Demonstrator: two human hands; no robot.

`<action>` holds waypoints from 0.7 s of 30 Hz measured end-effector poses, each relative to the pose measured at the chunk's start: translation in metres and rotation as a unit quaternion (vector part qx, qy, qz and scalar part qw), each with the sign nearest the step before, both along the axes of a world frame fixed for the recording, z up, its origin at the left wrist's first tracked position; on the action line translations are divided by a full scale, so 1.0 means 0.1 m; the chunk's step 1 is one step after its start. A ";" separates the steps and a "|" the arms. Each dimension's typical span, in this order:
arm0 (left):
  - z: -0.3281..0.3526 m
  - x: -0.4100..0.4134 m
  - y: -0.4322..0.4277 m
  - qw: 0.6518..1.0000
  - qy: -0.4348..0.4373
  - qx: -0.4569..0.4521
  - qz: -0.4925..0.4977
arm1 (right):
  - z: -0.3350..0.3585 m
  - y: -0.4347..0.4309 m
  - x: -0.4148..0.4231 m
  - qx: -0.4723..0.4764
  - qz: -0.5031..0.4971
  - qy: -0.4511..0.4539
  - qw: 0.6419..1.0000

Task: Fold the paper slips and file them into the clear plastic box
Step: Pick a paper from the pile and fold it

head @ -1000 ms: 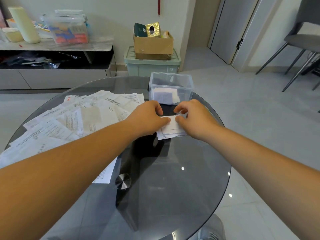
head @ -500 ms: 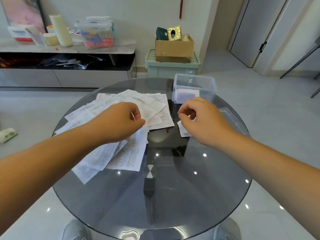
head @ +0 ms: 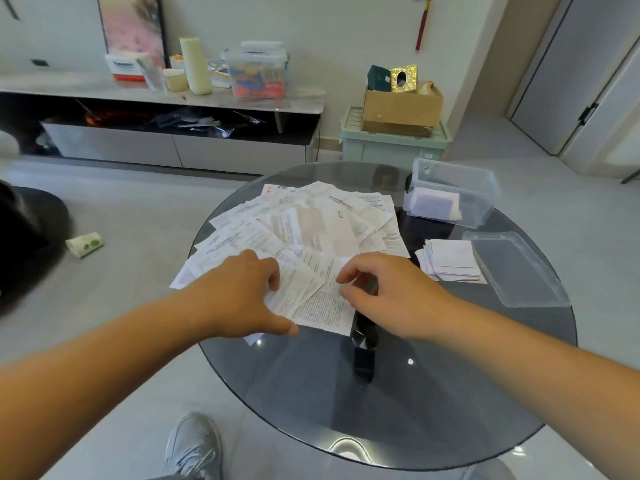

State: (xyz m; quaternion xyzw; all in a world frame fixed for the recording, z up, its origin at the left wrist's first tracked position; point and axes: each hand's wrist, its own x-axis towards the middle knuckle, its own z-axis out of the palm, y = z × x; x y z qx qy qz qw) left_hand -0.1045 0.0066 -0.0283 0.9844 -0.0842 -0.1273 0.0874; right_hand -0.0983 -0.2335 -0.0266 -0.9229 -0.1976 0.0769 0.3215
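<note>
right hand [head: 391, 299]: forefinger and thumb curled, pinching the right edge of a printed paper slip [head: 320, 303]. left hand [head: 242, 296]: fingers bent with tips on the same slip's left part, thumb stretched along its near edge; whether it grips or only presses cannot be told.

the slip lies flat between the two hands, at the near end of the loose pile. its long axis runs away from the person, tilted a little to the left; its near short edge faces the person and ends over bare glass.

beyond both hands the pile of slips [head: 311, 223] fans out, overlapping, its left side running just past the table rim. to the right of the right hand, apart from it, a small stack of folded slips [head: 450, 259] lies flat, touching the pile at no point. just beside that stack, further right, lies the box lid [head: 512, 268], its far corner overhanging the rim. beyond the stack stands the clear plastic box [head: 450, 192], open at the top (folded papers show through its wall).

glass table [head: 415, 393]: round, dark; the near half toward the person is bare. below its near edge a grey shoe [head: 194, 448] shows on the floor.
</note>
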 end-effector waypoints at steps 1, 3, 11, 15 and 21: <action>0.00 0.00 0.00 1.000 0.000 -0.003 -0.006 | -0.02 0.01 0.01 0.002 -0.004 0.005 1.000; 0.00 0.01 0.00 1.000 -0.004 -0.001 -0.021 | -0.06 0.03 0.02 0.000 -0.007 0.018 1.000; -0.02 0.01 0.06 0.988 -0.009 -0.156 0.007 | -0.08 0.04 0.02 0.015 -0.036 0.045 0.998; -0.04 -0.01 0.03 0.973 -0.009 -0.230 0.035 | -0.07 0.04 0.01 0.033 -0.043 0.053 0.997; -0.07 -0.14 -0.11 0.940 -0.023 -0.341 -0.011 | -0.01 0.07 -0.02 0.101 -0.094 0.099 0.986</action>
